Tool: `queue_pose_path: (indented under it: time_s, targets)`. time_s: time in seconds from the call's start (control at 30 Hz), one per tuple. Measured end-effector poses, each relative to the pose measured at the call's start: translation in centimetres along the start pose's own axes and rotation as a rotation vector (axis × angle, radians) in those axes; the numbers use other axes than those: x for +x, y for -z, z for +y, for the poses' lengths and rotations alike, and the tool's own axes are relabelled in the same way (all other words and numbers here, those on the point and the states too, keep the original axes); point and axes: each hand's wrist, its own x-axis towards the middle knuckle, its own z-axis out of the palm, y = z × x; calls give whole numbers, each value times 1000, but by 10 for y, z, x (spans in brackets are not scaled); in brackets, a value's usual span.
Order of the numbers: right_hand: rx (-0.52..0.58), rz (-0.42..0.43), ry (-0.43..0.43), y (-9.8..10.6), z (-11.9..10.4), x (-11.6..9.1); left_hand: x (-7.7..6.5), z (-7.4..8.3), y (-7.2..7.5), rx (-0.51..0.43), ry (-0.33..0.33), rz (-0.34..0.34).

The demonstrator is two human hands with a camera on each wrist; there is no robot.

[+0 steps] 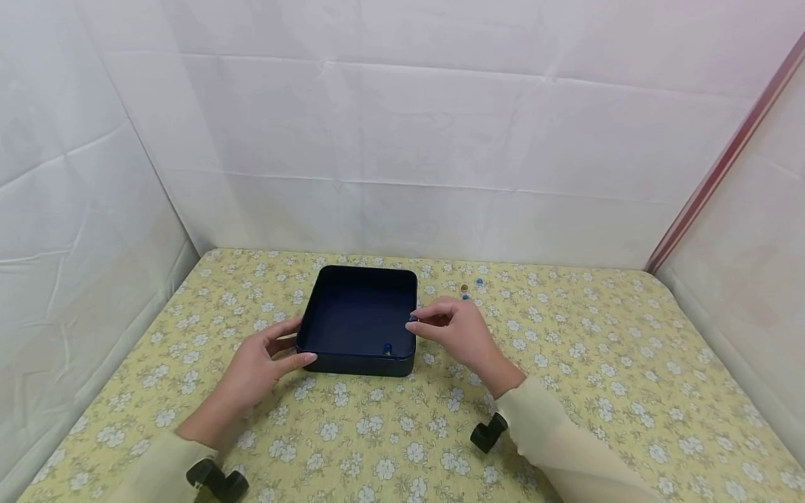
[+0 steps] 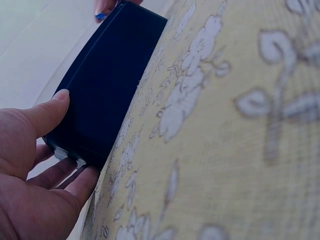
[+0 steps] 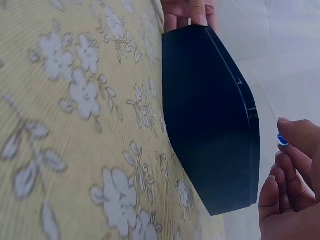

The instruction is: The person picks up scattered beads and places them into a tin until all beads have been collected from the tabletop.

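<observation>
A square, open-topped dark blue box (image 1: pixel 355 365) sits on the tablecloth in the head view. My left hand (image 1: pixel 254 367) grips its near left corner, thumb (image 2: pixel 52 112) against the front wall and fingers along the left side. Between thumb and fingertips, my right hand (image 1: pixel 462 332) pinches a small blue marble (image 3: pixel 283 139) at the box's right rim. Inside the box, a blue marble (image 1: pixel 387 347) lies close to the near right corner. Beyond my right hand, two blue marbles, one of them farther back (image 1: pixel 479 281), and a brown marble (image 1: pixel 464 288) lie on the cloth.
A yellow floral tablecloth (image 1: pixel 604 363) covers the table. White sheets (image 1: pixel 377 140) hang behind it and on both sides, with a red strip (image 1: pixel 723 161) at the right corner. Black wrist mounts (image 1: pixel 216 480) are on both sleeves.
</observation>
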Motion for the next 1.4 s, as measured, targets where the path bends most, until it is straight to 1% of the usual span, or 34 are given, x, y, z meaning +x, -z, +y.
queue_pose_path:
  time_s: [0.4,0.57,0.77,1.23,1.4]
  targets:
    - [36,-27,11,-11,-6,10,0,-1,0,1,7,-8]
    - [30,-33,26,-15,-11,15,0,-1,0,11,10,-6]
    - [13,-26,25,-18,-19,19,0,-2,0,3,11,-7]
    - [40,-35,92,-30,-28,34,0,-3,1,-2,7,-3]
    - [34,-45,64,-36,-34,39,1,-3,0,-14,13,-4]
